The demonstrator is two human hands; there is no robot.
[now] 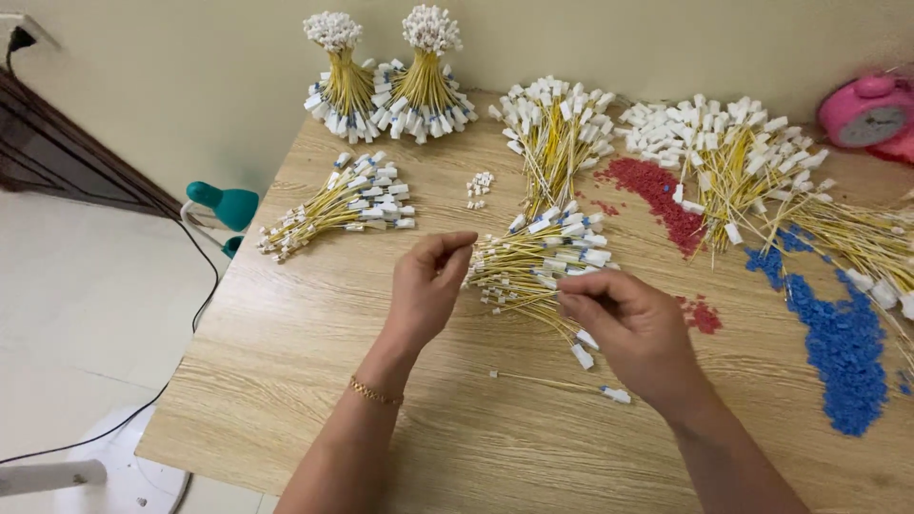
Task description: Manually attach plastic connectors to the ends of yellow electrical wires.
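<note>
wire bundle (543, 262) between hands — right hand (633, 328) grip pinching wire, left hand (428, 286) grip loosely open.

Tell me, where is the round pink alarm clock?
The round pink alarm clock sits at the far right edge of the wooden table, against the wall, just beyond the scattered yellow wires with white connectors.

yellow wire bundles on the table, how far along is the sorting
Seemingly done: two tied upright bundles of yellow wires with white plugs at the wall, plus a gathered bundle lying left. In hand: the left hand and right hand pick at the middle loose wire pile. Left: loose heaps at right and one single wire.
</note>
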